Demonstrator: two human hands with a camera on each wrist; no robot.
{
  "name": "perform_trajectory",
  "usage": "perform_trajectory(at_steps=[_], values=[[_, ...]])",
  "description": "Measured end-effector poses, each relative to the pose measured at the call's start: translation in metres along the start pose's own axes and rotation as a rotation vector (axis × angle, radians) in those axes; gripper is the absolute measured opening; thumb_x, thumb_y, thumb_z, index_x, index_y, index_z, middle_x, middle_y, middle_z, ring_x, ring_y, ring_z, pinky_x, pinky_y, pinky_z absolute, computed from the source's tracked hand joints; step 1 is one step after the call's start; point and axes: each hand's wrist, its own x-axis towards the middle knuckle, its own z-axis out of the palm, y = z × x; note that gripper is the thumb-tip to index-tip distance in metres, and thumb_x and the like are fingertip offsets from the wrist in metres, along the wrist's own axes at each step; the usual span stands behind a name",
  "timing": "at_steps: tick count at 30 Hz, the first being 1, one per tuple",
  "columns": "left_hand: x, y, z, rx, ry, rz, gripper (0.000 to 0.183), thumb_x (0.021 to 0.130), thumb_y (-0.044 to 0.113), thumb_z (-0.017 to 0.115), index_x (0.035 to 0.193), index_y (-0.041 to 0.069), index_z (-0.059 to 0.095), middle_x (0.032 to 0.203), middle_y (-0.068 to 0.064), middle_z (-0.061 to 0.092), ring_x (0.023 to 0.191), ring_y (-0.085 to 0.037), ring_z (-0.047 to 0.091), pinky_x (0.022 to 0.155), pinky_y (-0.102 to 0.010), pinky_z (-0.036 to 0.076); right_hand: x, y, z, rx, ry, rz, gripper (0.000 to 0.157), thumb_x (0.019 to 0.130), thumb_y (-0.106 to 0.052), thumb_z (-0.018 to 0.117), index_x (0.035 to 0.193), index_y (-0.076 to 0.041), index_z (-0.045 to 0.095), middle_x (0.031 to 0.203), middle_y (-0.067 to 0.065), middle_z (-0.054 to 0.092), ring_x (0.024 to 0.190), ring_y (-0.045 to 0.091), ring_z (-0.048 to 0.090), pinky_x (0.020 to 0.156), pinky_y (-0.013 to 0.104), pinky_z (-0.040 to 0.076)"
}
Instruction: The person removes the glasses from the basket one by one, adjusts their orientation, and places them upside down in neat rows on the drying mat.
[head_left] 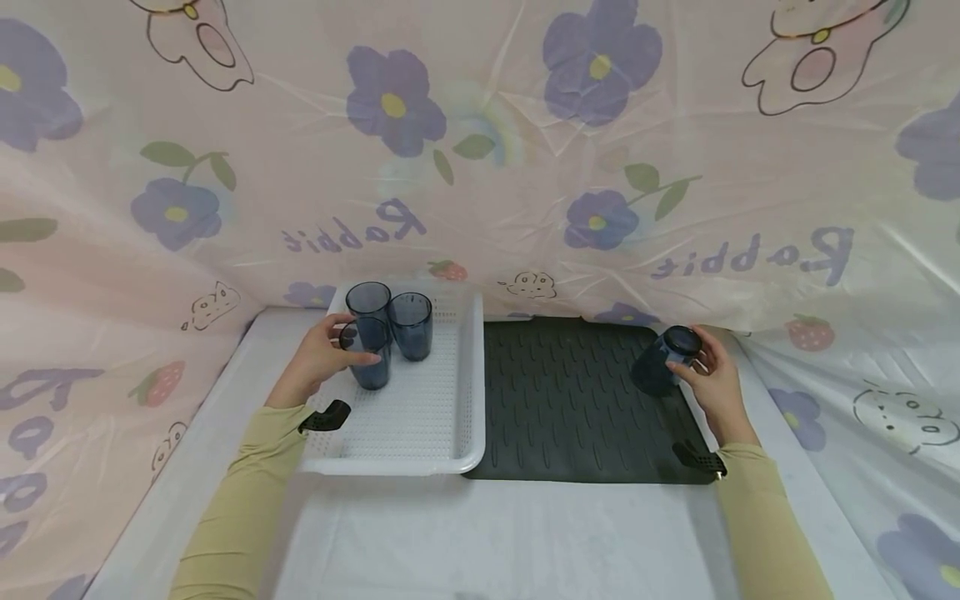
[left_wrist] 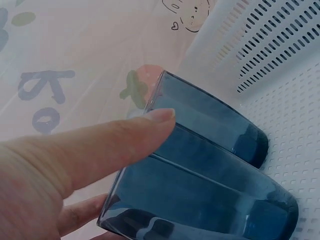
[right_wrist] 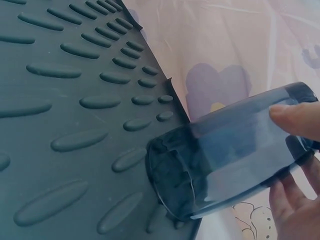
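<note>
My left hand point(head_left: 322, 354) grips the rim of a blue-tinted drinking glass point(head_left: 369, 367), thumb on the near side. It stands in the white perforated basket point(head_left: 442, 425), with a second glass point(head_left: 368, 298) behind and a third glass point(head_left: 412, 329) to the right. In the left wrist view the held glass point(left_wrist: 215, 200) overlaps another. My right hand point(head_left: 708, 375) pinches a matching glass point(head_left: 651, 372) near its base, thumb on one side and fingers on the other. That glass is turned mouth down and tilted, close over the right edge of the black ridged mat point(head_left: 570, 400).
The basket stands to the left of the mat, along its edge. White cloth covers the table point(head_left: 480, 542) in front of both. A curtain point(head_left: 487, 183) printed with flowers and rabbits hangs behind and along the sides.
</note>
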Motion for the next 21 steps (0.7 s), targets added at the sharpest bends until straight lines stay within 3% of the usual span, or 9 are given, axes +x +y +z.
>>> perform_trajectory(at_steps=[14,21], values=[[-0.009,-0.006,0.006,0.018,-0.035,0.025,0.091,0.072,0.021,0.086,0.146,0.010,0.034,0.142,-0.023,0.030,0.126,-0.041,0.035,0.091,-0.048,0.049,-0.005,0.003,0.000,-0.031,-0.004,0.023,0.073,0.091,-0.006,0.065,0.152,-0.023,0.028,0.152,0.012,0.030,0.136,0.028,0.031,0.114,0.047,0.022],[-0.013,-0.005,0.005,0.013,-0.046,0.030,0.090,0.072,0.019,0.087,0.145,0.010,0.035,0.141,-0.023,0.032,0.125,-0.042,0.037,0.089,-0.048,0.049,-0.004,0.001,0.004,-0.025,-0.015,0.013,0.072,0.092,-0.007,0.064,0.152,-0.019,0.025,0.154,0.011,0.026,0.139,0.030,0.026,0.115,0.047,0.019]])
